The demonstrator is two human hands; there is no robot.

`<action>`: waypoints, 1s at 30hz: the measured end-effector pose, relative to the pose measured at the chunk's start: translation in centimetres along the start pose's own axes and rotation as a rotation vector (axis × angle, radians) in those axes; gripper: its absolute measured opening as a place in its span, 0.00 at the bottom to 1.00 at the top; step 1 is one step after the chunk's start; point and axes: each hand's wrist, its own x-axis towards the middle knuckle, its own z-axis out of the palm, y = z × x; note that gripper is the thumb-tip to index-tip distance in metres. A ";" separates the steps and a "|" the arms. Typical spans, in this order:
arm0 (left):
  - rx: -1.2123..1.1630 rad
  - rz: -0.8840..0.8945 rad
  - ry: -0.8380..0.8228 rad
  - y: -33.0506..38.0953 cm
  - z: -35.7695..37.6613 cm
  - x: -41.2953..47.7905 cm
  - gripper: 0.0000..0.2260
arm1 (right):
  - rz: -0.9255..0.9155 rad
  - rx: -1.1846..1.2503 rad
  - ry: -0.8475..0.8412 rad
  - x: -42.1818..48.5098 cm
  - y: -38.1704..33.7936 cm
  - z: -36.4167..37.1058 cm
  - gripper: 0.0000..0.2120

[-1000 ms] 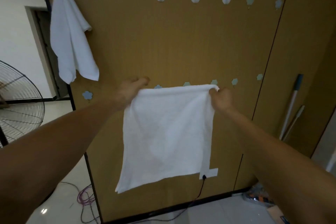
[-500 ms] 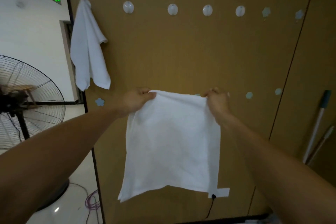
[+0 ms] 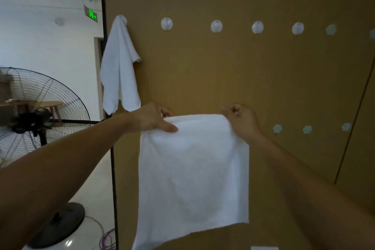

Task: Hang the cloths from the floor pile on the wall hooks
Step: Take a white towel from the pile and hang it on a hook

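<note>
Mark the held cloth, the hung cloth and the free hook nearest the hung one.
held cloth (image 3: 192, 168): head view, middle of its flat hanging panel.
hung cloth (image 3: 119, 71): head view, middle of its drape.
free hook (image 3: 166, 24): head view, centre of its round white face.

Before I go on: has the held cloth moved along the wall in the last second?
Yes, leftward: the held cloth now nears the hung cloth, and the lower hook once above the right hand stands clear to its right.

A fan stands below the exit sign.
</note>
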 end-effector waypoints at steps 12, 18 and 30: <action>-0.398 -0.025 0.168 -5.8 -7.5 8.7 0.08 | -0.016 0.110 -0.149 8.7 -3.6 8.2 0.10; -0.287 -0.004 0.344 -6.6 -9.6 13.1 0.20 | -0.047 0.143 -0.028 13.2 -6.3 13.1 0.07; -0.184 0.244 0.544 -5.5 -14.9 21.5 0.10 | -0.097 0.221 -0.145 24.3 -10.2 14.1 0.12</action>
